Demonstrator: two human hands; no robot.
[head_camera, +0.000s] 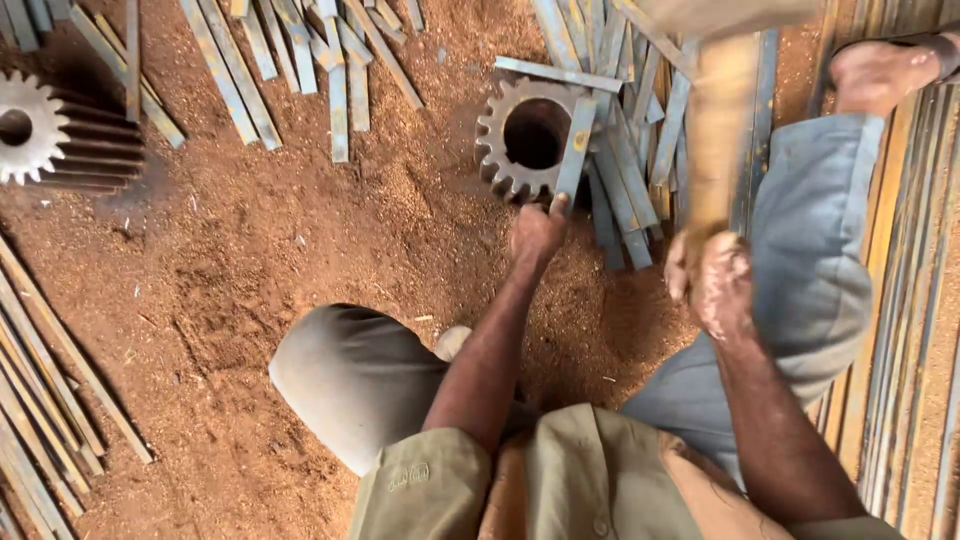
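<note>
My left hand (536, 233) grips the near end of a flat grey metal strip (576, 148) that lies across the rim of a toothed steel gear (505, 137) on the dirt floor. My right hand (712, 277) is closed round the wooden handle of a hammer (720, 120), raised and blurred; its head shows at the top edge. I am squatting, with my knees on either side of my arms.
A pile of short metal strips (632, 150) lies right of the gear; more strips (290, 60) are at the top. A second, longer gear (60, 130) lies at far left. Long bars (905, 300) run along the right, others (40, 400) at lower left. My foot (880, 72) rests at upper right.
</note>
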